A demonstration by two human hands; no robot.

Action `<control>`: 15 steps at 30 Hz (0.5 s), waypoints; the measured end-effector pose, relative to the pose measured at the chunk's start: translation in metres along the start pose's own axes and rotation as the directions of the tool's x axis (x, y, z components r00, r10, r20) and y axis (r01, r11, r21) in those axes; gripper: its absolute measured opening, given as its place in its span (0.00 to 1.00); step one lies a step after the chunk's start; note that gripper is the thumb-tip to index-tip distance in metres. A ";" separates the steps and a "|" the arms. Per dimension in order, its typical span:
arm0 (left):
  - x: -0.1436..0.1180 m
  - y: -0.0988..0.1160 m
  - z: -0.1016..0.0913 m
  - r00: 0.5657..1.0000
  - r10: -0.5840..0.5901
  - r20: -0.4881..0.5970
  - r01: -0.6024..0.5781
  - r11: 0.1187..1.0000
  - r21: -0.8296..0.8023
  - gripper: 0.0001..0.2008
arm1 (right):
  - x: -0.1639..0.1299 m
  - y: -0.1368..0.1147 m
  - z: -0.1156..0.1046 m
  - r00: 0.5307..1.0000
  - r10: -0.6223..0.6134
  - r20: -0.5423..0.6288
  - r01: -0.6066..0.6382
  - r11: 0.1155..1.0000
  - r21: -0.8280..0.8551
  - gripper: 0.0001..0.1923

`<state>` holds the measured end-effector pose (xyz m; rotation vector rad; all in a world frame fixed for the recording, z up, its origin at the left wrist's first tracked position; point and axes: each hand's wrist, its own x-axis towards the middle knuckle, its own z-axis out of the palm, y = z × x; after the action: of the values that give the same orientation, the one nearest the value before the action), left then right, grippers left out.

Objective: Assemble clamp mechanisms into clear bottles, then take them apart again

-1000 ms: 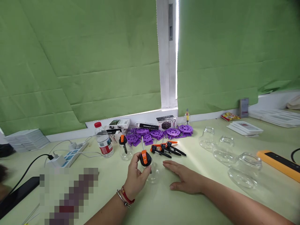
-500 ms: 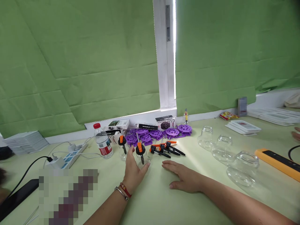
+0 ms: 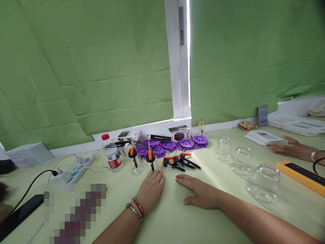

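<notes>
The left hand lies palm down on the worktop, fingers loosely spread, holding nothing; their tips are just short of a clear jar with an orange-black lid, standing beside a second jar. The right hand rests flat and empty near loose lids.
</notes>
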<state>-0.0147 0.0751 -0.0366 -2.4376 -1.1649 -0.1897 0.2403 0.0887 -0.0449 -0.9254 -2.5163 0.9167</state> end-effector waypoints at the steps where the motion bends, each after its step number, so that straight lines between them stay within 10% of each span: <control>1: 0.000 -0.003 0.003 0.999 -0.034 0.009 0.034 0.999 -0.012 0.15 | 0.000 0.000 0.000 1.000 0.000 0.002 0.000 1.000 0.000 0.42; 15: -0.002 -0.020 0.013 0.969 -0.175 0.174 0.205 0.963 -0.174 0.22 | -0.001 -0.005 -0.005 1.000 0.009 0.029 -0.008 0.999 -0.045 0.42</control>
<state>-0.0323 0.0903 -0.0425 -2.5406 -1.5170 -0.1753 0.2408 0.0874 -0.0383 -0.9432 -2.5694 0.8867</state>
